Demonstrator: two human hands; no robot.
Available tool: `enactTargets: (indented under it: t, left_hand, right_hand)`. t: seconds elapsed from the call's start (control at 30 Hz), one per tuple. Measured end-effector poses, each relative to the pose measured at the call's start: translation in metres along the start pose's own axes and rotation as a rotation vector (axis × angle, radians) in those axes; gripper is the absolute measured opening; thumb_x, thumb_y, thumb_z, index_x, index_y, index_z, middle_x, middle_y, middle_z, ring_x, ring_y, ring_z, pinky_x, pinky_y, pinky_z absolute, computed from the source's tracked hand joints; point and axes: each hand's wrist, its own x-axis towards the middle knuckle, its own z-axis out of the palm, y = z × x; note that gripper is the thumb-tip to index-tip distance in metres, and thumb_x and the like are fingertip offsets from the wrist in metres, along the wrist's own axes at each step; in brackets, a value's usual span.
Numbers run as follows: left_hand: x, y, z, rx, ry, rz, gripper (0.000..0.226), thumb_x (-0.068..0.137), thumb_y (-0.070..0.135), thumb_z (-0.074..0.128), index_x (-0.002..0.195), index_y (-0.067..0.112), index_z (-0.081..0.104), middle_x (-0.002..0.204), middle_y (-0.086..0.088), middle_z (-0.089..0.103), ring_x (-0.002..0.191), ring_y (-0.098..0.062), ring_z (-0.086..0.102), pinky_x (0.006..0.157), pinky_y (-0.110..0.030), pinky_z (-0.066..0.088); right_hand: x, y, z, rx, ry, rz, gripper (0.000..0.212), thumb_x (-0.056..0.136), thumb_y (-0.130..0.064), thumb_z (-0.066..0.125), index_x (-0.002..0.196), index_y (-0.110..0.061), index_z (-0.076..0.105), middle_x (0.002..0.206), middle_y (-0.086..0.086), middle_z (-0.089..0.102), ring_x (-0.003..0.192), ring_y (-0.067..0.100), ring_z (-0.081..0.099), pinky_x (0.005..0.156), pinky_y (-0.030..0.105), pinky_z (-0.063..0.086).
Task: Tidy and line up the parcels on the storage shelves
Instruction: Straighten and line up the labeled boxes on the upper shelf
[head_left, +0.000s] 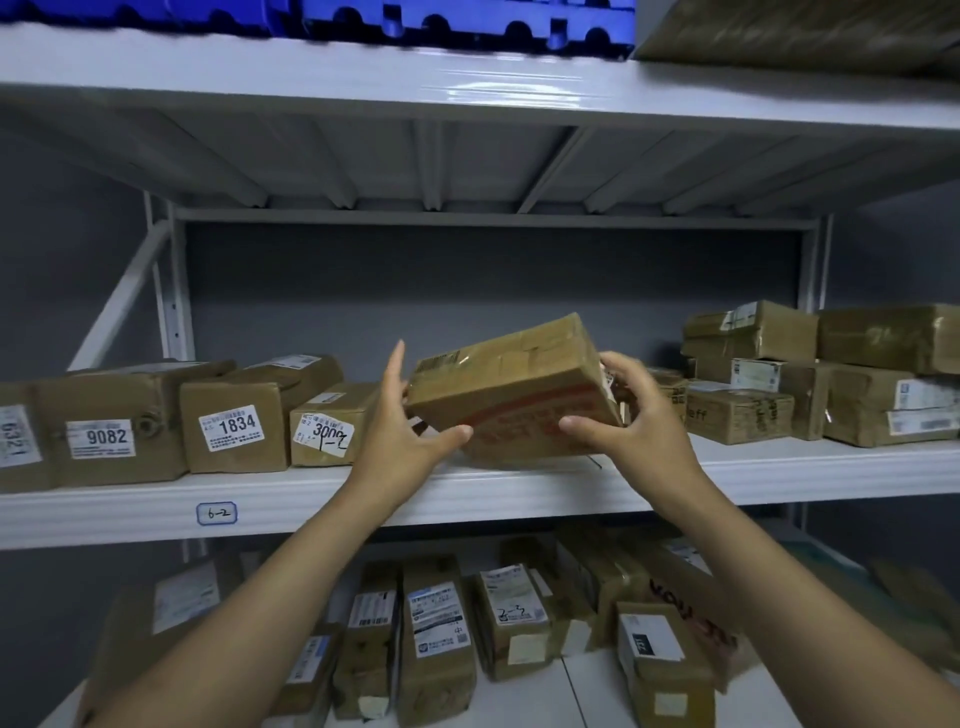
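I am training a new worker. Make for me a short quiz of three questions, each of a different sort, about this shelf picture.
1. True or false: the tilted parcel lies flat on the middle shelf.
2. Multiple choice: which number is on the label of the box directly left of the box marked 3000? A) 9082 B) 1834 C) 6321
3. Fill in: the handwritten tag on the shelf's front edge reads ____.

Key
1. False: both hands, the left hand and the right hand, hold it tilted.
2. B
3. 6-2
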Motion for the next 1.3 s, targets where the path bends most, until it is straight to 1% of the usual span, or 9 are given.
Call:
enactTargets:
  t: [0.1,0.2,0.37,0.57,0.63,0.73,0.93,1.07,1.3]
  left_hand:
    - [0.003,0.011,0.001,0.219,0.033,0.184,0.111,0.072,0.028,0.083,0.142,0.059,0.001,0.149,0.009,0.029,0.131,-0.003,0.035,0.101,-0.020,0.036]
    - [0.005,0.016,0.000,0.497,0.053,0.372,0.093,0.075,0.030,0.081,0.146,0.047,0.022,0.150,0.007,0.028,0.131,-0.004,0.031,0.101,-0.019,0.035]
    - [0.001,0.002,-0.001,0.445,-0.024,0.293,0.071,0.071,0.023,0.084,0.132,0.024,0.046,0.128,0.006,0.054,0.116,-0.008,0.050,0.091,-0.019,0.044]
    - [-0.017,-0.001,-0.004,0.415,-0.067,0.271,0.082,0.077,0.023,0.079,0.142,0.025,0.028,0.120,0.025,0.038,0.100,0.016,0.032,0.075,0.011,0.027]
    - [-0.020,0.001,-0.009,0.375,-0.121,0.283,0.083,0.081,0.027,0.075,0.144,0.035,0.022,0.126,0.033,0.035,0.114,0.015,0.033,0.091,0.003,0.032]
    - [-0.013,-0.005,-0.018,0.438,-0.082,0.308,0.074,0.078,0.031,0.076,0.138,0.032,0.033,0.137,0.012,0.048,0.126,-0.006,0.045,0.103,-0.036,0.046]
    - [-0.014,-0.023,-0.024,0.614,-0.051,0.402,0.071,0.076,0.020,0.079,0.136,0.015,0.040,0.138,0.000,0.047,0.127,-0.013,0.044,0.103,-0.018,0.034]
    - [-0.014,-0.029,-0.032,0.662,-0.171,0.342,0.075,0.079,0.027,0.077,0.140,0.023,0.034,0.144,0.004,0.041,0.130,-0.010,0.040,0.104,-0.020,0.034]
    - [0.011,-0.046,-0.073,1.043,-0.127,0.309,0.094,0.080,0.057,0.065,0.152,0.022,0.015,0.159,0.000,0.019,0.147,-0.017,0.011,0.119,-0.033,0.007]
  right_hand:
    - [0.001,-0.012,0.001,-0.157,0.022,-0.174,0.068,0.071,-0.019,0.084,0.125,-0.042,0.049,0.120,-0.014,0.046,0.109,-0.004,0.046,0.086,0.009,0.042]
    - [0.001,-0.017,0.004,-0.320,0.001,-0.292,0.077,0.072,-0.021,0.084,0.136,-0.037,0.045,0.133,-0.008,0.039,0.116,-0.003,0.039,0.088,0.002,0.035]
    - [-0.003,-0.017,0.009,-0.064,-0.064,-0.048,0.088,0.071,-0.022,0.084,0.140,-0.041,0.032,0.137,-0.014,0.042,0.120,-0.001,0.045,0.093,0.015,0.044]
    - [-0.002,-0.010,0.021,0.139,-0.188,0.135,0.059,0.079,-0.012,0.076,0.115,-0.048,0.047,0.110,-0.020,0.062,0.105,0.007,0.062,0.083,0.033,0.058]
    - [0.001,-0.011,0.024,0.053,-0.162,0.095,0.060,0.080,-0.009,0.075,0.115,-0.047,0.045,0.108,-0.023,0.060,0.098,-0.006,0.061,0.078,0.017,0.055]
    - [0.003,-0.011,0.030,0.083,-0.189,0.127,0.068,0.082,-0.003,0.071,0.128,-0.044,0.042,0.107,-0.019,0.065,0.095,-0.009,0.062,0.077,0.013,0.053]
    - [0.007,-0.006,0.056,0.680,-0.337,0.436,0.066,0.085,-0.022,0.070,0.143,-0.021,0.038,0.124,0.014,0.063,0.113,0.030,0.063,0.094,0.049,0.052]
    - [0.010,-0.005,0.084,0.311,-0.076,0.370,0.045,0.086,-0.023,0.070,0.126,-0.033,0.050,0.116,0.003,0.064,0.098,0.019,0.068,0.083,0.044,0.058]
    - [0.024,0.014,0.107,0.030,-0.086,0.338,0.048,0.085,-0.029,0.072,0.124,-0.030,0.045,0.116,-0.006,0.060,0.098,0.012,0.062,0.087,0.037,0.055]
